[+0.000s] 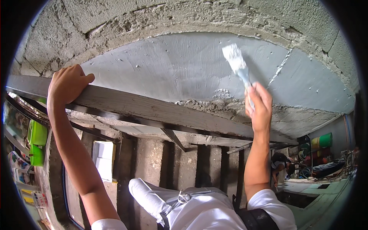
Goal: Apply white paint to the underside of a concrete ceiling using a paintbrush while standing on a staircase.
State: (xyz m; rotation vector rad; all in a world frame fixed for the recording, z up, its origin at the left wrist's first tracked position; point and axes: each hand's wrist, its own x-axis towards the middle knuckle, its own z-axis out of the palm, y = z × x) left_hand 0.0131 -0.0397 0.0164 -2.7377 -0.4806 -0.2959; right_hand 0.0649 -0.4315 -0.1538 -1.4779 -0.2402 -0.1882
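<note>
My right hand [259,105] is closed round the handle of a paintbrush [234,58], whose bristles are thick with white paint. The brush is raised in front of a grey painted wall panel [161,65]; whether its bristles touch the surface I cannot tell. Brush streaks and small lumps mark the panel, and a white seam [280,67] runs down it to the right of the brush. At the left, my left hand [69,85] is wrapped over the top of a dark, worn handrail [161,111].
Rough bare concrete [191,17] borders the panel. Concrete stairs [149,161] descend beneath me, with a white rectangular container [103,161] on a step. Green plastic containers [37,143] stand at far left. Another person [280,165] is below right, near clutter and a green-and-yellow drum [321,142].
</note>
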